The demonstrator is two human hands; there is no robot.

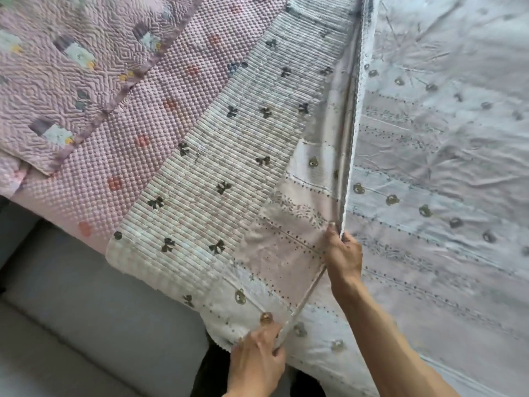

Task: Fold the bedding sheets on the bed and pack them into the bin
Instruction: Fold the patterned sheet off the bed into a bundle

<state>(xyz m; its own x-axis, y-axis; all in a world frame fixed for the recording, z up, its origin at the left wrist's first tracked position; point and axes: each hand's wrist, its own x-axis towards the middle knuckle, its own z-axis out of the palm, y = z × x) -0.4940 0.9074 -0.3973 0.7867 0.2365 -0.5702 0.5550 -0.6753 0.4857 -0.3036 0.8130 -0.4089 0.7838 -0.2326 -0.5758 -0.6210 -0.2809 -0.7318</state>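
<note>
- The printed sheet [443, 173] is spread over the bed's right side, its lace-trimmed edge [353, 138] lifted into a long raised fold.
- That edge is pinched near its lower end by the right hand [343, 253], fingers curled round the fabric.
- The same hem, drawn taut between the hands, is gripped lower by the left hand [257, 353], fingers closed on it.
- A ribbed bow-print pad [217, 167], a pink dotted cover [160, 110] and a quilted blanket [57, 67] are layered leftward.
- Grey floor [86, 310] is seen beside the bed edge.
</note>
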